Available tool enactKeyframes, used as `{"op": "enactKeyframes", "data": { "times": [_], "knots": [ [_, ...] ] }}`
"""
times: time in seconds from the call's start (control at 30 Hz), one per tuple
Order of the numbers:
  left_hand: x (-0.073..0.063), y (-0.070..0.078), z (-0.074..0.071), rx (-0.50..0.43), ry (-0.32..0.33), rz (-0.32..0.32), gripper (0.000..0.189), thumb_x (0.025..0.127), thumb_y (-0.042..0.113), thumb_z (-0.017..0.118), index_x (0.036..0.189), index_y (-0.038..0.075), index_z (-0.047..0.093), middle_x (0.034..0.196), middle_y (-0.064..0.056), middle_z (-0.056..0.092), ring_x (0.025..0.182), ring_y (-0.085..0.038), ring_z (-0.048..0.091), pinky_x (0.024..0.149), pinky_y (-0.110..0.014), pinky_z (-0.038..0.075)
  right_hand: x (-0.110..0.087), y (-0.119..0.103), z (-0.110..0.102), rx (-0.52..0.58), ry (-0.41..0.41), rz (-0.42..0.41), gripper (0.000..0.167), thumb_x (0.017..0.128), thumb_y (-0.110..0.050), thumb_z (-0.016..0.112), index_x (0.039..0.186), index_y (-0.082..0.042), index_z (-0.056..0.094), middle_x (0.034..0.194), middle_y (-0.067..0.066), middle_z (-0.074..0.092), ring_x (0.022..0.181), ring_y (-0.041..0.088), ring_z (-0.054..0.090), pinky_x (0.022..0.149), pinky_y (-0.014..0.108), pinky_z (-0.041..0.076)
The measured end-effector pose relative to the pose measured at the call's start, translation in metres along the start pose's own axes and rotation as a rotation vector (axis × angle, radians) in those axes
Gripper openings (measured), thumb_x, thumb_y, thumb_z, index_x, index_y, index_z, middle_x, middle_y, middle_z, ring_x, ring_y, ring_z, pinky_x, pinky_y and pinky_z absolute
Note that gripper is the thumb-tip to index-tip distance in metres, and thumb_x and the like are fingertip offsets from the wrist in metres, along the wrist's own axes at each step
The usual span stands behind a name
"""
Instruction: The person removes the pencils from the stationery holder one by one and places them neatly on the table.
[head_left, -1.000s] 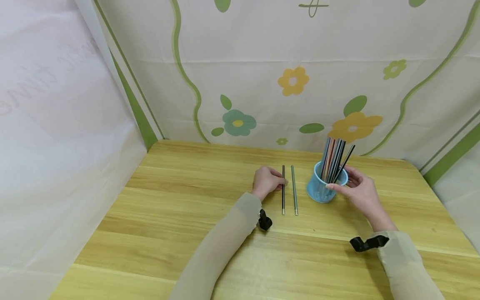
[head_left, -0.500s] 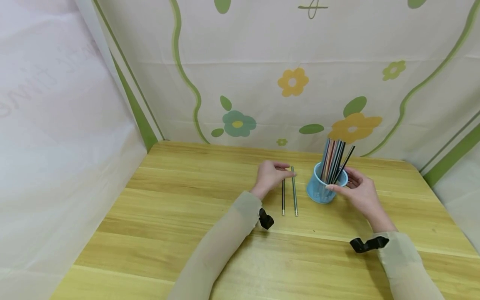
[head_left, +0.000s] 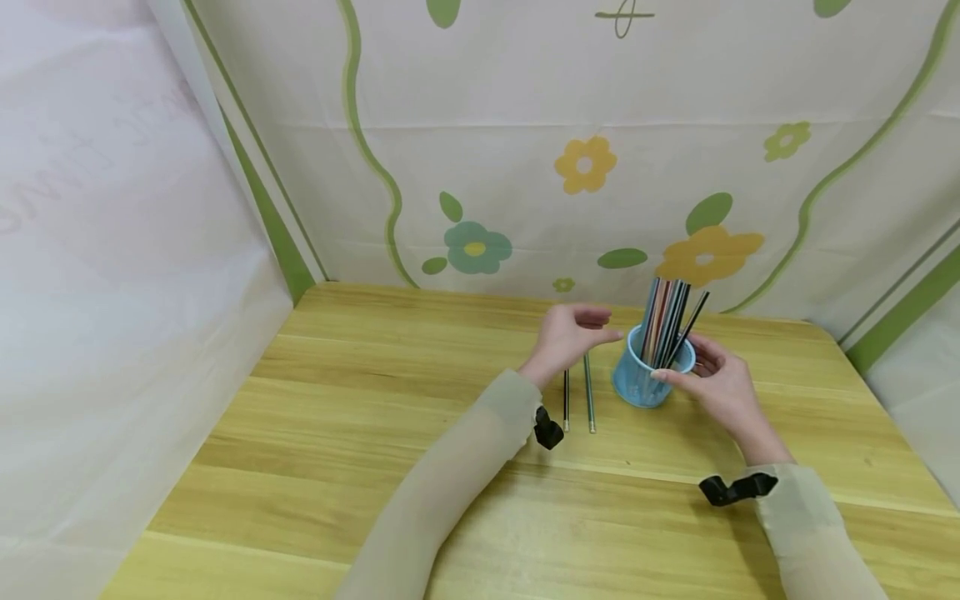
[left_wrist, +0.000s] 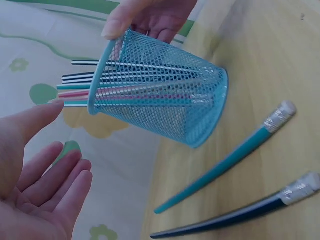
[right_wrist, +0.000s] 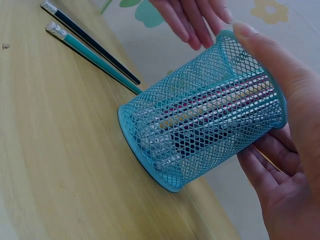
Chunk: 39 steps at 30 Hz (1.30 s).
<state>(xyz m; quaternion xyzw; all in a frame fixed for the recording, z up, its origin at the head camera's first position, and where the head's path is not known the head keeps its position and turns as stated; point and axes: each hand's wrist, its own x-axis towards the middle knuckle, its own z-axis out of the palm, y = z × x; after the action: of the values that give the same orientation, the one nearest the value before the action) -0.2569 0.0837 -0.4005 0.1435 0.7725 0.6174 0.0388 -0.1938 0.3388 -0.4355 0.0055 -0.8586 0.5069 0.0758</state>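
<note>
While R hand [head_left: 729, 395] grips cup [head_left: 637, 388], pencils [head_left: 665, 323] inside

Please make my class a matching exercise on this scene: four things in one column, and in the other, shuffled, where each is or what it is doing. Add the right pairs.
Things
1. Left hand
2. Teal pencil
3. Right hand
4. Mesh cup

Places and states
A. Holds the cup near its rim
B. Has a bunch of pencils standing inside
C. Lies on the table between the black pencil and the cup
D. Holds nothing, with its fingers apart from the thumb

Right pairs: 1-D, 2-C, 3-A, 4-B
</note>
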Motion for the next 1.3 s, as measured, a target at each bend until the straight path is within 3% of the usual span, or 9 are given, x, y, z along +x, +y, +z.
{"op": "enactKeyframes", "data": {
  "times": [0.13, 0.33, 0.6, 0.83, 1.1, 1.3],
  "knots": [
    [0.007, 0.011, 0.005, 0.029, -0.033, 0.037, 0.038, 0.082, 0.028, 0.089, 0.116, 0.015, 0.077, 0.11, 0.004, 0.074, 0.091, 0.0, 0.065, 0.077, -0.017, 0.055, 0.001, 0.0, 0.0, 0.0, -0.005, 0.0, 0.08, 0.089, -0.02, 0.083, 0.152, 0.005, 0.039, 0.14, 0.025, 0.051, 0.108, -0.002, 0.055, 0.088, 0.008, 0.047],
    [0.017, 0.025, 0.014, 0.066, -0.047, 0.04, 0.039, 0.082, 0.028, 0.089, 0.117, 0.016, 0.076, 0.111, 0.006, 0.074, 0.089, 0.003, 0.065, 0.076, -0.015, 0.054, 0.001, 0.0, 0.0, 0.003, -0.014, -0.002, 0.081, 0.09, -0.021, 0.083, 0.153, 0.004, 0.038, 0.141, 0.025, 0.051, 0.109, -0.001, 0.055, 0.088, 0.007, 0.047],
    [0.027, 0.033, 0.023, 0.081, -0.053, 0.042, 0.04, 0.083, 0.024, 0.088, 0.12, 0.014, 0.076, 0.11, 0.005, 0.074, 0.088, 0.003, 0.065, 0.075, -0.013, 0.054, 0.001, -0.001, 0.001, 0.015, -0.006, -0.011, 0.079, 0.089, -0.019, 0.083, 0.152, 0.005, 0.04, 0.139, 0.024, 0.052, 0.108, -0.002, 0.056, 0.088, 0.008, 0.047],
    [0.029, 0.024, 0.03, 0.058, -0.056, 0.018, 0.038, 0.084, 0.02, 0.087, 0.12, 0.011, 0.076, 0.108, 0.002, 0.075, 0.086, 0.002, 0.065, 0.074, -0.014, 0.054, 0.001, -0.001, 0.001, 0.02, -0.006, -0.012, 0.08, 0.089, -0.019, 0.083, 0.152, 0.005, 0.039, 0.139, 0.023, 0.052, 0.107, -0.003, 0.056, 0.087, 0.008, 0.048],
    [0.026, 0.007, 0.039, 0.059, -0.02, -0.029, 0.031, 0.083, 0.024, 0.088, 0.111, 0.012, 0.08, 0.093, 0.01, 0.075, 0.079, 0.003, 0.065, 0.069, -0.014, 0.054, 0.0, -0.001, 0.001, 0.02, -0.003, -0.013, 0.081, 0.09, -0.019, 0.083, 0.152, 0.006, 0.039, 0.138, 0.025, 0.052, 0.106, -0.004, 0.056, 0.087, 0.008, 0.048],
    [0.025, 0.004, 0.044, 0.028, -0.001, -0.038, 0.022, 0.083, 0.024, 0.088, 0.102, 0.015, 0.082, 0.087, 0.014, 0.073, 0.077, 0.002, 0.065, 0.069, -0.016, 0.055, 0.0, -0.001, 0.0, 0.018, -0.008, -0.003, 0.082, 0.09, -0.02, 0.082, 0.153, 0.005, 0.037, 0.141, 0.026, 0.051, 0.107, -0.003, 0.056, 0.087, 0.008, 0.047]
  ]
}}
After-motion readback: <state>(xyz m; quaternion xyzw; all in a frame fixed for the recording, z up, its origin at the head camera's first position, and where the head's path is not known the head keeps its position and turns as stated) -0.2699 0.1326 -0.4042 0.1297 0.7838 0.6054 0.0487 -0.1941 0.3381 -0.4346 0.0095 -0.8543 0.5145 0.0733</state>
